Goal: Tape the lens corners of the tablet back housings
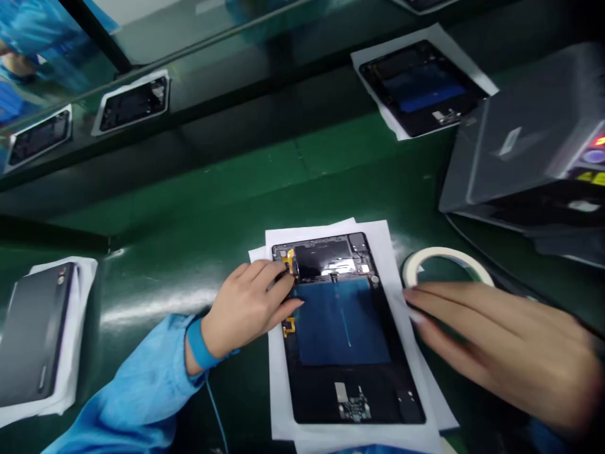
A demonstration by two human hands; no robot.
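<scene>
An opened tablet (340,321) lies on white paper sheets (281,403), with its circuit parts and a blue film-covered panel showing. My left hand (250,306) reaches over its upper left edge. The fingertips touch down near a gold flex cable (290,260), the thumb spread apart over the blue panel. A second gold flex piece (288,326) sits lower on the same side. My right hand (505,343), smeared by motion, is just right of the tablet with long outstretched fingers. Nothing can be made out in it. Behind its fingers lies a roll of cream masking tape (444,252).
A grey box-shaped device (520,139) with lights stands at right, a cable beside it. More opened tablets (420,88) lie on paper along the back shelf. At left, a closed grey tablet (35,334) rests on sheets. A person in blue (38,57) is at upper left.
</scene>
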